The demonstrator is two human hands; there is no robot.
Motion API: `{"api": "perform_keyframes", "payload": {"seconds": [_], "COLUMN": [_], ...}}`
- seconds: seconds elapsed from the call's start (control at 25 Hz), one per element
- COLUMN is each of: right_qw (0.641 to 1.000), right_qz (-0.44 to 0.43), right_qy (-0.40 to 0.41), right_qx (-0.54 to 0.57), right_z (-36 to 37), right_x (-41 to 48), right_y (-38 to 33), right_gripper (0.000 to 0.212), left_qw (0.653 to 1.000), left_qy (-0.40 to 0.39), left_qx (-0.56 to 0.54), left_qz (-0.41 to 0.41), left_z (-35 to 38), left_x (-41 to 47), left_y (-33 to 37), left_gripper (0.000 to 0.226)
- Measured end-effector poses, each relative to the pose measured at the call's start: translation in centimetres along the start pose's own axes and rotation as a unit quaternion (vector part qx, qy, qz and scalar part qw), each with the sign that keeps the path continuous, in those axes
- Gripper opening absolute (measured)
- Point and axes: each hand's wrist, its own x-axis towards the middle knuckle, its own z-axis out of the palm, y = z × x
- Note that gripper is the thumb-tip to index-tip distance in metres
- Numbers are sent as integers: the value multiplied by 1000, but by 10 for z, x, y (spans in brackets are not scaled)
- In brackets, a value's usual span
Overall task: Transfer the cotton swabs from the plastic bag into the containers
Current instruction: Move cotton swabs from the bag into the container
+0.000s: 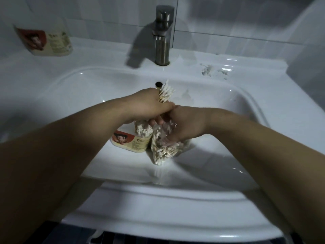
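1 swab bunch point(166, 93) upright, left hand point(149, 106).

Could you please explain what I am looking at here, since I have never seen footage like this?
There is no machine: one camera worn on a person's head looks down at their two bare hands over a white sink with a faucet. The left hand has a bundle of cotton swabs in its grip. The right hand reaches into a clear plastic bag full of swabs. Beside the bag, in the basin, stands an open container already holding swabs. A second container sits on the back-left ledge.
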Motion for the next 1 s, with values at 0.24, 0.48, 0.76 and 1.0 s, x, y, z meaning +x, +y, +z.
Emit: {"api": "perform_keyframes", "payload": {"seconds": [0.24,0.48,0.76,1.0], "right_qw": [999,997,996,990], "right_qz": [28,54,61,87], "right_qy": [21,57,67,90], "right_qx": [27,-6,-23,58], "right_z": [-13,-26,-6,-6], "right_x": [-7,-17,-1,3], "right_y": [3,8,4,1], "right_gripper": [44,34,37,44], "left_qw": [1000,989,984,990], "left_qy": [-15,-31,-42,-13], "left_qx": [-3,141,172,143], "left_qz": [-8,-15,-10,-13], "left_z": [-4,-5,-7,-8], "left_x": [-4,-4,-4,-3], "left_y": [1,-1,-2,-4], "left_gripper": [10,28,21,18]}}
